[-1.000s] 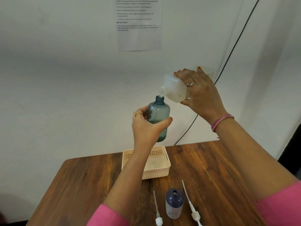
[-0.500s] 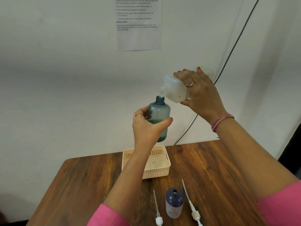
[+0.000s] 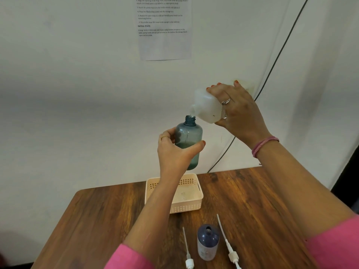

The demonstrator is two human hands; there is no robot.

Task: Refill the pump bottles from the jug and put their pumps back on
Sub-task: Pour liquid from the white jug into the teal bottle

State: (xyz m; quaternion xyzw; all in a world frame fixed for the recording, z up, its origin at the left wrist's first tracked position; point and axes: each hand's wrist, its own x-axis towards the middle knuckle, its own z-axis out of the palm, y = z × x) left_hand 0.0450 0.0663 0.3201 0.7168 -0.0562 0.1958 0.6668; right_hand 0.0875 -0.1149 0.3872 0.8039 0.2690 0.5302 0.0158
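My left hand grips a translucent teal pump bottle upright in the air above the table, its neck open. My right hand holds a white jug tipped down to the left, its spout right over the teal bottle's mouth. Liquid fills the lower part of the teal bottle. A second, dark blue bottle stands open on the table near me. Two white pumps with long tubes lie beside it, one on its left and one on its right.
A cream perforated basket sits on the wooden table behind the blue bottle, under my left forearm. A printed sheet hangs on the white wall, and a black cable runs diagonally down it to the table's back edge.
Almost nothing has moved. The jug stays tipped over the teal bottle's mouth, and both hands hold their positions.
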